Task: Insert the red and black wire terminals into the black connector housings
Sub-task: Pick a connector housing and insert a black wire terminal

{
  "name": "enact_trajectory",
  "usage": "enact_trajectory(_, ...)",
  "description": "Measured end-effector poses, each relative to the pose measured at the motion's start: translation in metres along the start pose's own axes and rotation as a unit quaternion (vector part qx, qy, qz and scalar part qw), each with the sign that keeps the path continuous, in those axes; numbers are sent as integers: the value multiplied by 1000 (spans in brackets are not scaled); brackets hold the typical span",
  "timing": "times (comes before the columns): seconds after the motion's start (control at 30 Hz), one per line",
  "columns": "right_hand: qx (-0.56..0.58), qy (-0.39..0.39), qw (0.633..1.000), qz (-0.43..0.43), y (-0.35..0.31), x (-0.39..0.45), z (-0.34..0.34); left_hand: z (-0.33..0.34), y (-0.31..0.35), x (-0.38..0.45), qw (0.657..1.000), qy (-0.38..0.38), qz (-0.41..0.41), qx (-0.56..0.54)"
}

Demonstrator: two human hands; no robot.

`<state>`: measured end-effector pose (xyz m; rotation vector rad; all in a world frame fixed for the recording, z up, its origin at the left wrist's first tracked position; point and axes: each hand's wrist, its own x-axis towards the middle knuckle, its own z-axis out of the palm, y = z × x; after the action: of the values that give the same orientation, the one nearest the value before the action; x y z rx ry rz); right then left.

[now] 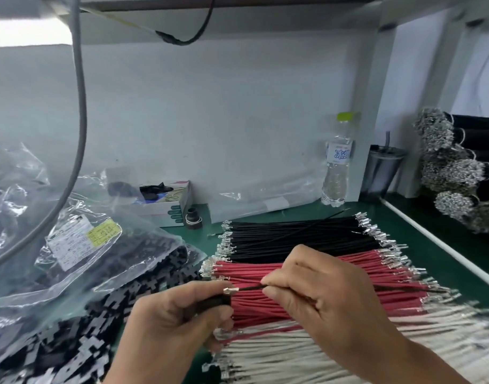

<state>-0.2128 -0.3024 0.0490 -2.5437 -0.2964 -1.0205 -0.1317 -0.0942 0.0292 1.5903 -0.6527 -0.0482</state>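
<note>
My left hand point(176, 322) grips a black connector housing point(215, 302) low in the middle of the view. My right hand point(321, 297) pinches a single black wire point(251, 287) between thumb and forefinger. The wire's metal terminal point(228, 290) touches the housing's top right end. Under both hands lie flat rows of wires on the green bench: black wires point(293, 236) at the back, red wires point(265, 306) in the middle, white wires point(321, 356) nearest me. All have silver terminals at both ends. A pile of black connector housings point(79, 322) lies to the left.
Clear plastic bags point(79, 239) with labels cover the left side. A small cardboard box point(165, 206) and a black cap point(194, 217) stand behind. A water bottle point(336, 167) and a dark tumbler point(380, 170) stand by the back wall. Bundled wires point(459, 173) stack up at the right. A grey cable point(79, 106) hangs at the left.
</note>
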Motion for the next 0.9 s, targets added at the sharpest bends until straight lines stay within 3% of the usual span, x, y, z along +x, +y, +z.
enact_trajectory(0.27, -38, -56, 998, 4, -1, 3, -12, 4, 4, 0, 999, 9, -4, -46)
enact_trajectory(0.63, -34, -118, 992, 0, 1, 1, -14, 1, 6, -2, 999, -37, -22, -12)
enact_trajectory(0.9, -29, -107, 993, -45, -1, 1, -11, -5, 2, -6, 997, -69, -24, 0)
